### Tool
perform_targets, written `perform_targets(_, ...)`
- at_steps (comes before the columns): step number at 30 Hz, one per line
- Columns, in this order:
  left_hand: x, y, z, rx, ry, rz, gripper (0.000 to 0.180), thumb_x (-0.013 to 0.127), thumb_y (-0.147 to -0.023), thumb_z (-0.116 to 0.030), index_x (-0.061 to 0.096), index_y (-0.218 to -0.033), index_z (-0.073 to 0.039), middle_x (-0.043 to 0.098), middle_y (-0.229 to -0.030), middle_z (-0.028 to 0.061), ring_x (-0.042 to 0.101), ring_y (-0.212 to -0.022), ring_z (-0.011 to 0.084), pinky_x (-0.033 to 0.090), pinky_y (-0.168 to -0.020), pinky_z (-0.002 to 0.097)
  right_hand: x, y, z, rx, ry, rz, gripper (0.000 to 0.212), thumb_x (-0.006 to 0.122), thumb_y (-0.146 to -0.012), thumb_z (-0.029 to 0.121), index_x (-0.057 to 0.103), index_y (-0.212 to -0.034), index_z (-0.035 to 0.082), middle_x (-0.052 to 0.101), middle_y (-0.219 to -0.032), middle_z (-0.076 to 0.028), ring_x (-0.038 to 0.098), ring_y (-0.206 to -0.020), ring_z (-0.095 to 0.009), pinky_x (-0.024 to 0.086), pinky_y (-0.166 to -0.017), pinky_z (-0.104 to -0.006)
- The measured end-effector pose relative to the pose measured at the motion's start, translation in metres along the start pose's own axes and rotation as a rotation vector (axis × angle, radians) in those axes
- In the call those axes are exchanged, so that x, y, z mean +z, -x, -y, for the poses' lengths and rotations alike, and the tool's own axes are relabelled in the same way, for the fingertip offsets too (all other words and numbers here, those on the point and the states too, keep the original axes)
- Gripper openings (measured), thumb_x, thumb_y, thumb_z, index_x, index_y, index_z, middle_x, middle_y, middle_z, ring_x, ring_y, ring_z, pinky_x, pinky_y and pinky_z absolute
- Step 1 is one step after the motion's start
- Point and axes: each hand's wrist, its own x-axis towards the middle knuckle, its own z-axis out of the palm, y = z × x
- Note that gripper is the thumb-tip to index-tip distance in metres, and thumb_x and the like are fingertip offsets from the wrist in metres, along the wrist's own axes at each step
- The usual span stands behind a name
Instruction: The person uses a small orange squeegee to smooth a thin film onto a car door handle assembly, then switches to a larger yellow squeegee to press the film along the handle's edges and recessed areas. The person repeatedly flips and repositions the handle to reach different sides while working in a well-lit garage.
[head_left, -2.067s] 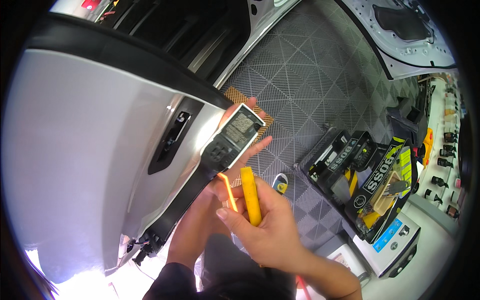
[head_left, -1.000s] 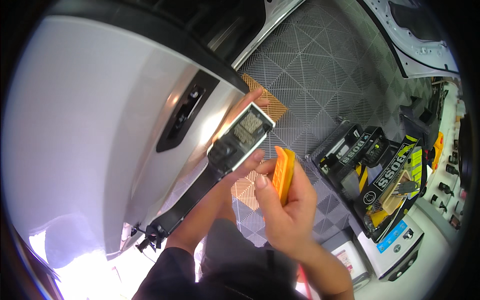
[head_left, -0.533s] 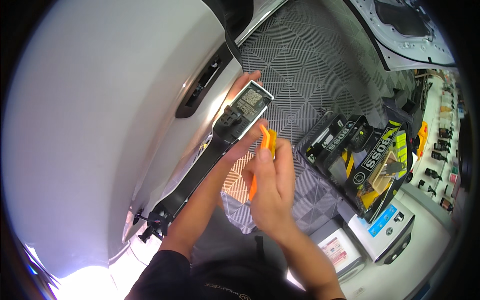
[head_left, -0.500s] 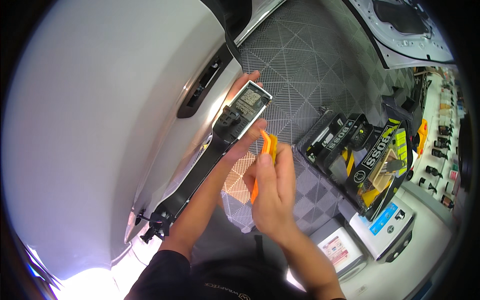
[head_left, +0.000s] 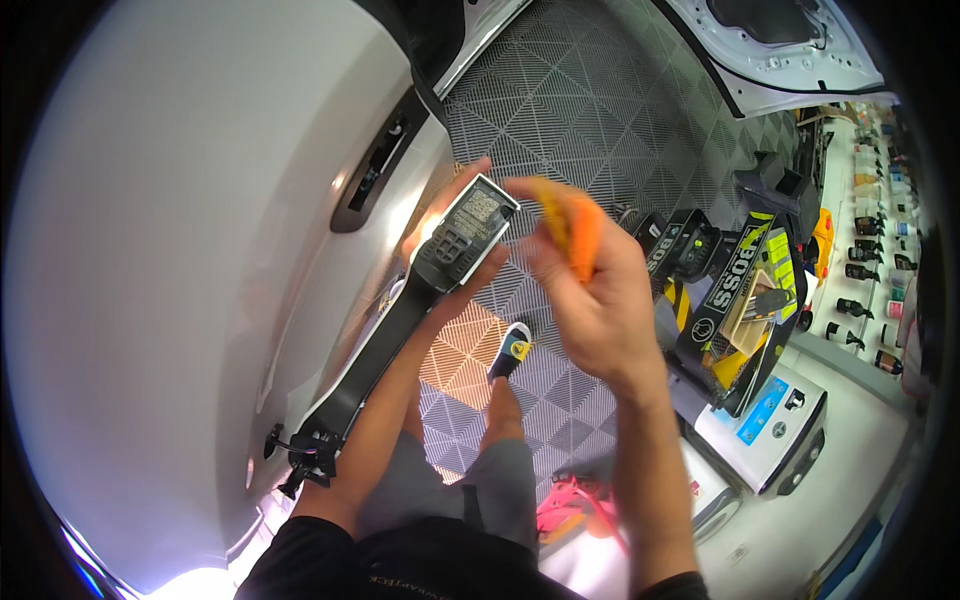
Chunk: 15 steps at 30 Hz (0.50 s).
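My left hand [head_left: 478,275] is wrapped round the far end of a long car trim piece [head_left: 378,345], black-backed with a white edge. A dark printed label and a black ribbed block show on that end, while a black fitting with a cable [head_left: 315,455] sits at its near end. Just right of the labelled end, my right hand [head_left: 600,320] is closed on a small orange and yellow hand tool [head_left: 584,238]. Motion smears the tool and fingertips, so I cannot tell whether they touch the trim. Part of the left hand is hidden behind the trim.
A pale car body panel [head_left: 210,250] with a dark recess [head_left: 380,160] fills the left side. To the right stand a black tool caddy [head_left: 740,300], a white case [head_left: 765,430] and a shelf of bottles [head_left: 865,250]. Below lies something pink [head_left: 580,510], near my foot [head_left: 508,355].
My right hand has moved up and right with the orange and yellow tool, beside the trim's labelled end. The left hand still holds the trim. The view has shifted, bringing my foot into sight.
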Motion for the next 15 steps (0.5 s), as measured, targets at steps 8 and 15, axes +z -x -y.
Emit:
perform_targets(8, 0.03, 0.025, -0.024, -0.084, 0.618, -0.286, 0.086, 0.091, -0.086, -0.03, 0.048, -0.154, -0.001, 0.068, -0.129, 0.01, 0.069, -0.118, 0.0194, 0.054, -0.108, 0.0365, 0.014, -0.029, 0.029, -0.1, 0.286, 0.472, 0.039, 0.082, -0.084, 0.015, 0.059, -0.112, -0.001, 0.07, -0.087, -0.026, 0.069, -0.084, -0.048, 0.056, -0.074, -0.0501)
perform_targets(15, 0.032, 0.055, -0.02, -0.228, 0.345, -0.345, 0.066, 0.09, -0.081, -0.009, 0.062, -0.14, 0.003, 0.073, -0.12, 0.0091, 0.069, -0.109, 0.0153, 0.055, -0.099, 0.0321, 0.008, -0.043, 0.039, -0.202, 0.421, 0.7, 0.027, 0.079, -0.087, 0.015, 0.062, -0.095, -0.004, 0.067, -0.083, -0.024, 0.066, -0.082, -0.048, 0.052, -0.07, -0.0504)
